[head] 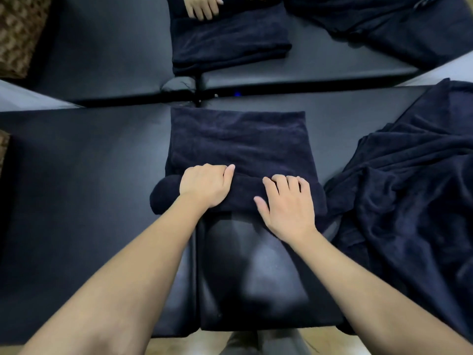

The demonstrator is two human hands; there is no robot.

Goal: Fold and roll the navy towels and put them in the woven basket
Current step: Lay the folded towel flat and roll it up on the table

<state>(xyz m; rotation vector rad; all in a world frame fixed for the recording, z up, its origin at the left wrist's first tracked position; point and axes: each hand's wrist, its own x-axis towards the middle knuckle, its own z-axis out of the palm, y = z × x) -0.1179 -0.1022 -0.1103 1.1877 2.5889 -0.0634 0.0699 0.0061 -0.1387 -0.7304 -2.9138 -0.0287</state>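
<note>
A folded navy towel (238,139) lies as a long strip on the black padded table (84,175). Its near end is wound into a thick roll (243,190) lying across the strip. My left hand (204,184) sits on the roll's left part with fingers curled over its top. My right hand (289,201) lies on the roll's right part, fingers curved over it and thumb spread toward me. The woven basket (20,34) shows as a brown patterned corner at the top left.
A heap of loose navy towels (409,188) covers the table's right side. Across a gap, a second black table (102,55) holds another folded navy towel (230,39) under another person's hand (202,6), with more navy cloth (384,26) at the far right.
</note>
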